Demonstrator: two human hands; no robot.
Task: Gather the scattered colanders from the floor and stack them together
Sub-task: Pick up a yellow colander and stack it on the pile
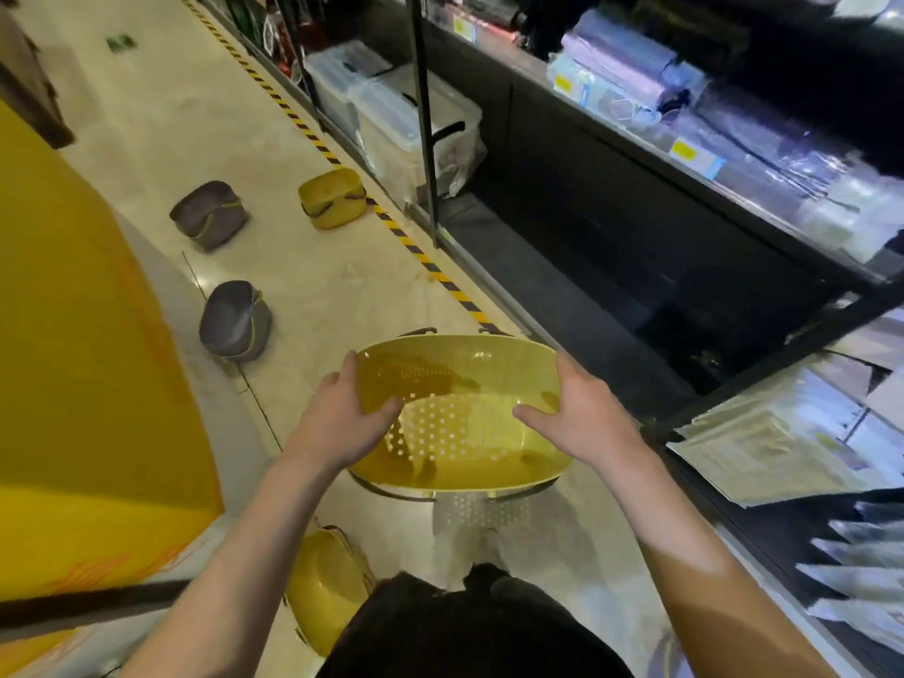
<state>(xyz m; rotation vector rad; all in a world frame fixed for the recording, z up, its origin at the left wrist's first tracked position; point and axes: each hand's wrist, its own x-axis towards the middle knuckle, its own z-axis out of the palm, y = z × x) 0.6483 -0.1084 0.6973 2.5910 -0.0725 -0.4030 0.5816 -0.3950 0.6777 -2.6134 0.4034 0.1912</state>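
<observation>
1. Fingers (386, 408) of the left hand (342, 423) curl over the left rim of the yellow colander (460, 413), thumb inside the bowl; the right hand (582, 418) holds the right rim the same way, thumb lying inside.
2. Held between both hands above the floor (161, 115), the colander sits near the middle of the view, open side up, with a dark wire handle under its near edge.
3. It looks like thin, stiff plastic with a perforated base: light, probably smooth and a little slippery, so the 2 short rims seem the best grip.
4. 4 more wait on the floor: a yellow colander by the feet (327, 589), 2 grey colanders (235, 320) (210, 215) to the left, and a far yellow colander (332, 198) beside the striped tape (430, 266).
5. Matching shapes should nest easily; the loose handles may snag.
</observation>
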